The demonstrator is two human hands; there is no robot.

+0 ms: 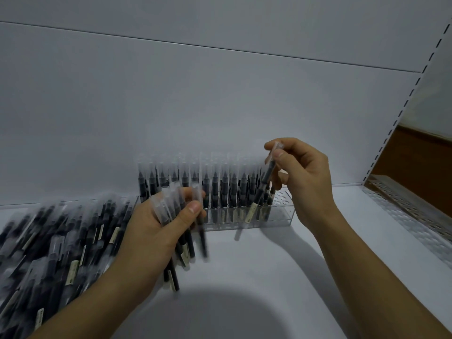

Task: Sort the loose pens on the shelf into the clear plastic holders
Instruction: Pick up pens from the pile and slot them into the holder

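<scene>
Right hand [302, 178] pinches one pen [265, 178] by its cap, angled over the clear holder [281, 217] at frame centre. Left hand [156, 226] clutches a bundle of pens [182, 231]; loose pile [61, 243] lower left. Risk: tilted pen misses a free hole (few remain, right end), knocking neighbours; bundle could slip.

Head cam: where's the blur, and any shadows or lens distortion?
Head view: motion blur smears the pen pile and the bundle in the left hand; the right hand is sharper. A big soft shadow darkens the shelf; wide-angle distortion bends the slotted upright.
</scene>
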